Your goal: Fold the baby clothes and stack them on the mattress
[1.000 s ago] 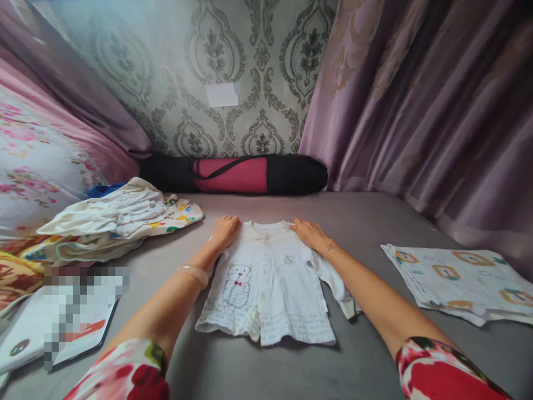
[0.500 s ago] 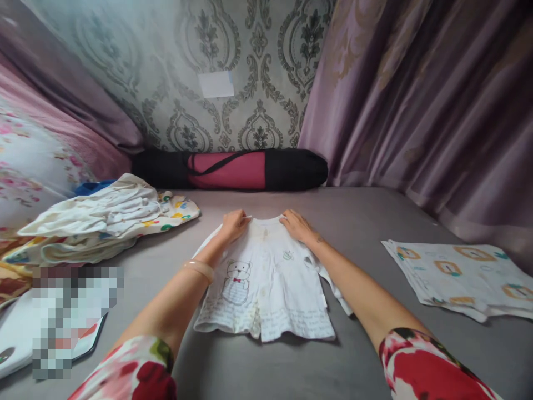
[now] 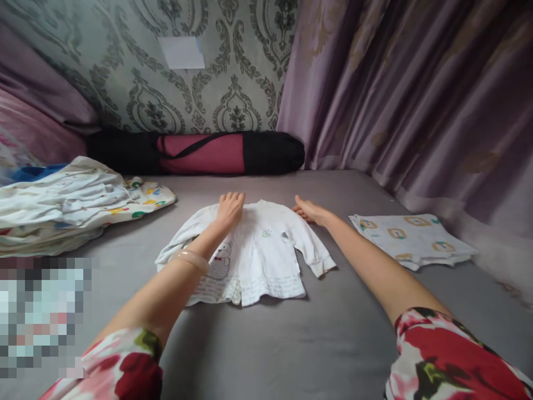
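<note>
A small white long-sleeved top (image 3: 270, 255) lies face up on the grey sheet, its collar away from me and a bear print on its left part. My left hand (image 3: 231, 209) rests on the top's upper left, beside the collar, fingers bent over the cloth; what they grip, if anything, is hidden. At the right shoulder, my right hand (image 3: 308, 211) is open, thumb raised and fingers apart, at the edge of the sleeve. The right sleeve is spread out to the side.
A heap of clothes (image 3: 75, 200) lies at the left, above a blurred patch. Folded printed cloth (image 3: 410, 236) is at the right. A black and red long bag (image 3: 204, 154) lies along the wall, by purple curtains (image 3: 375, 83).
My right hand has let go of the collar and moved outward to the shoulder. The right sleeve now lies out to the side. The view has shifted right.
</note>
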Available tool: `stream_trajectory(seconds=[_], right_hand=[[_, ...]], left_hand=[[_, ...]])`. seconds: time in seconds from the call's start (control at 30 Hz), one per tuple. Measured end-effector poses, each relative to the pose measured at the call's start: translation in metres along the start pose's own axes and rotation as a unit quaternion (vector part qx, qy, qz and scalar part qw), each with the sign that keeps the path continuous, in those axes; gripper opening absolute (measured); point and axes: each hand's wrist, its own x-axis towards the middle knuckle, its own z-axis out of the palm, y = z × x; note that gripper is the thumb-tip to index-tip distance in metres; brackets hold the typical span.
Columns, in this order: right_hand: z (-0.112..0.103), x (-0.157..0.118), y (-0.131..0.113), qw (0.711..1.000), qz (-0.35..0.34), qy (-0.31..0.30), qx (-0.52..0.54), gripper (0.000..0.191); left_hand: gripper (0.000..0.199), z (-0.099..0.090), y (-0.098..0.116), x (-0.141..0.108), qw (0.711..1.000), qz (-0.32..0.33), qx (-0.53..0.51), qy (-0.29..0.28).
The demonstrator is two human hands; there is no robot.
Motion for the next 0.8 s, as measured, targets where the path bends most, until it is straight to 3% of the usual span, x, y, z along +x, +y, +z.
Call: stream_trajectory(seconds=[0.17, 0.37, 0.5, 0.67, 0.8], right_hand=[[-0.017, -0.038, 0.034, 0.997, 0.036, -0.059, 0.037, 0.044], [-0.033, -0.074, 0.055, 0.989, 0.029, -0.144, 0.010, 0.039], [-0.049, -0.076, 0.062, 0.993, 0.002, -0.099, 0.064, 0.036], [-0.065, -0.065, 0.077, 0.984, -0.043, 0.014, 0.172, 0.033], [-0.063, -0.056, 0.084, 0.987, -0.046, 0.096, 0.120, 0.027]], left_hand=[[0.031, 0.011, 0.058, 0.007, 0.976, 0.137, -0.163, -0.039], [0.035, 0.044, 0.080, 0.008, 0.957, 0.130, -0.258, 0.015], [0.037, 0.051, 0.080, 0.007, 0.957, 0.120, -0.263, 0.024], [0.040, 0.051, 0.082, 0.010, 0.968, 0.115, -0.224, 0.002], [0.046, 0.050, 0.088, 0.011, 0.977, 0.094, -0.187, -0.038]])
